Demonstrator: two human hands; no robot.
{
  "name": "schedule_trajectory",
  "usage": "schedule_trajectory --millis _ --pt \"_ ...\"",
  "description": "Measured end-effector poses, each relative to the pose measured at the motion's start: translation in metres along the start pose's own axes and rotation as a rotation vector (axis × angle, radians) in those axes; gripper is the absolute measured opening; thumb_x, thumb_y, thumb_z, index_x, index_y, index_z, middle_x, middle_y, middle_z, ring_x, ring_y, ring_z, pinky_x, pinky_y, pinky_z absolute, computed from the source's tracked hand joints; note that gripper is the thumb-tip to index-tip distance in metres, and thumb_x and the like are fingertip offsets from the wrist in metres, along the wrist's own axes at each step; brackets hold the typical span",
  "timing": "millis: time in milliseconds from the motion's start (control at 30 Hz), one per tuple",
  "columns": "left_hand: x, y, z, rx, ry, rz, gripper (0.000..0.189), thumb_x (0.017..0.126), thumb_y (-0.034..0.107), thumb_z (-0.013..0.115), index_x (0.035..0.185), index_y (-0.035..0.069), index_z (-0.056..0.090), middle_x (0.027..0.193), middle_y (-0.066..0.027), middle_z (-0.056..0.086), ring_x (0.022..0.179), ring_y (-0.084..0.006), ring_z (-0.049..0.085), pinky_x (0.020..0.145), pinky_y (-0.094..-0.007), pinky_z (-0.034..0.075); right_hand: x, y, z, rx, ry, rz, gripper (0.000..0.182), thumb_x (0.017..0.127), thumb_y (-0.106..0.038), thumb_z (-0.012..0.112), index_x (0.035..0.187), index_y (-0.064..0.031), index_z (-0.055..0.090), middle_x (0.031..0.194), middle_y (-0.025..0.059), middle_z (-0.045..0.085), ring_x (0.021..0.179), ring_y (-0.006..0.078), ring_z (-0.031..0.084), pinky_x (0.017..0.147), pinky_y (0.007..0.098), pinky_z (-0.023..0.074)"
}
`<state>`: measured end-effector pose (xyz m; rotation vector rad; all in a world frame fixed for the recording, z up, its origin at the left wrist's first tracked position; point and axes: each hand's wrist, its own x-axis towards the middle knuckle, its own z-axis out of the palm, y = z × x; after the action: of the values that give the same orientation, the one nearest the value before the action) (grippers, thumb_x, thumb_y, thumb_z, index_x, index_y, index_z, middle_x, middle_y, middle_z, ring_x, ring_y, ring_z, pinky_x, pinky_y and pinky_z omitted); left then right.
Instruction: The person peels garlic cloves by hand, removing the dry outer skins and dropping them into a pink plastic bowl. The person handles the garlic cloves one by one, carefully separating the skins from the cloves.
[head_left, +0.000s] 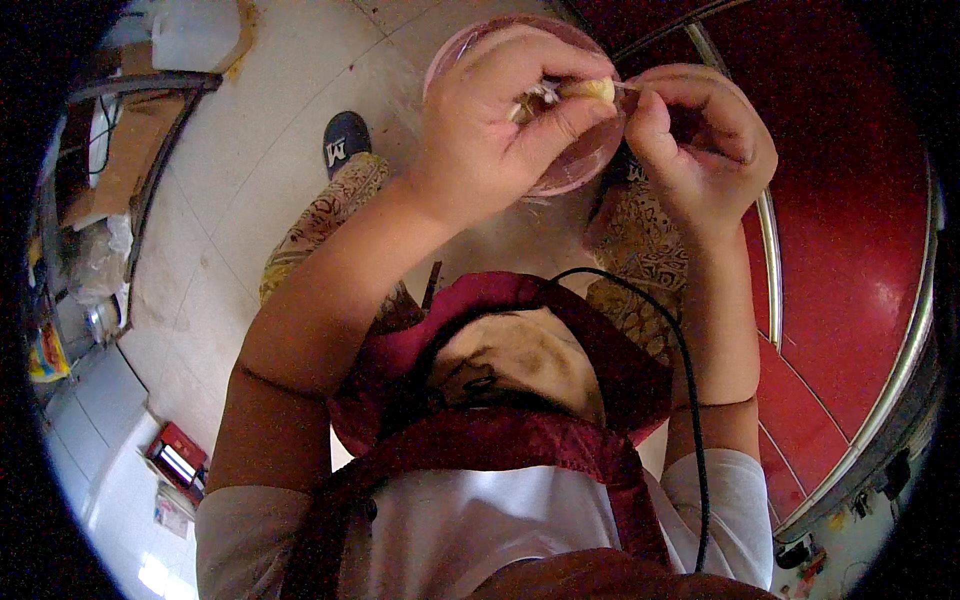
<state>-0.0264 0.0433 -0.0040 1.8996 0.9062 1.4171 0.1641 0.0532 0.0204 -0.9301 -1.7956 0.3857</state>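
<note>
Pinched between the thumb and fingers of my left hand (487, 112) is a small pale yellow piece (600, 90) that looks like a garlic clove. More pale bits show inside the curl of that hand, partly hidden. At the clove's right end, the thumb and forefinger of my right hand (697, 135) grip a thin whitish strip (626, 87). Both hands are raised and close together. Under them, a round pink plastic basin (574, 161) is partly covered by my left hand, and its contents are hard to make out.
A maroon apron (465, 300) covers my lap, and a black cable (694, 390) runs along my right arm. Glossy red cabinet panels (847, 225) stand to the right. At the left, a dark-framed rack (150, 180) holds cardboard and plastic bags. The floor (247, 135) is tiled.
</note>
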Motion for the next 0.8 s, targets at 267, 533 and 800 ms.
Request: schedule_trajectory --millis 267,533,800 --pt "-0.001 -0.005 0.014 -0.704 0.245 -0.468 0.024 0.097 0.011 0.062 0.117 0.002 0.055 0.112 -0.0100 0.068 0.079 -0.0073 0.058 0.068 -0.0200 0.048 0.000 0.000 -0.001 0.009 -0.017 0.029 0.008 0.070 -0.001 0.072 0.073 -0.0021 0.065 0.076 0.0085 0.069 0.070 0.0187 0.068 0.066 0.0283 0.0540" --pt "0.000 -0.011 0.009 -1.062 0.297 -0.613 0.022 0.102 0.015 0.053 0.121 0.006 0.054 0.120 -0.0109 0.064 0.075 -0.0060 0.055 0.066 -0.0193 0.047 -0.001 0.000 0.002 -0.009 -0.056 0.067 0.007 0.072 -0.003 0.072 0.073 -0.0031 0.066 0.076 0.0076 0.069 0.071 0.0179 0.068 0.066 0.0279 0.0537" --pt "0.004 -0.011 0.002 -1.147 0.283 -0.613 0.023 0.102 0.014 0.051 0.124 0.006 0.052 0.125 -0.0126 0.061 0.083 -0.0093 0.058 0.066 -0.0216 0.051 -0.006 0.014 0.004 0.012 -0.107 0.191 0.010 0.074 -0.008 0.072 0.082 -0.0016 0.070 0.080 0.0092 0.070 0.075 0.0199 0.069 0.070 0.0295 0.0541"
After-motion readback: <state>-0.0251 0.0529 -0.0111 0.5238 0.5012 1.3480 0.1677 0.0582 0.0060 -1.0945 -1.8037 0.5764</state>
